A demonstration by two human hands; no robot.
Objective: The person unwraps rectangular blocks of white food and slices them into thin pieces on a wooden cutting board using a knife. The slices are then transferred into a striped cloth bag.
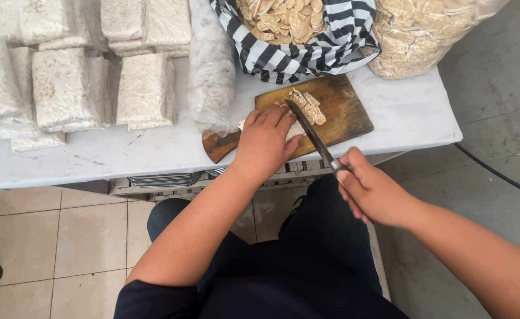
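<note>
White table [153, 150] over a tiled floor, concrete off to the right, nothing fancy. On it sits a wooden board [345, 115] with a pale block [295, 129] being cut. The left hand [264, 142] lies curled over the block, pinning it down, while the right hand [371, 192] is closed around the handle of a knife [310, 131] whose blade sits at the cut end, just beside the slices [308, 106]. Looks mid-slice to me; the next cut needs those fingertips kept back from the blade. Wrapped blocks [65, 88] are stacked to the left, and a striped bag [295, 53] of slices sits behind the board.
</note>
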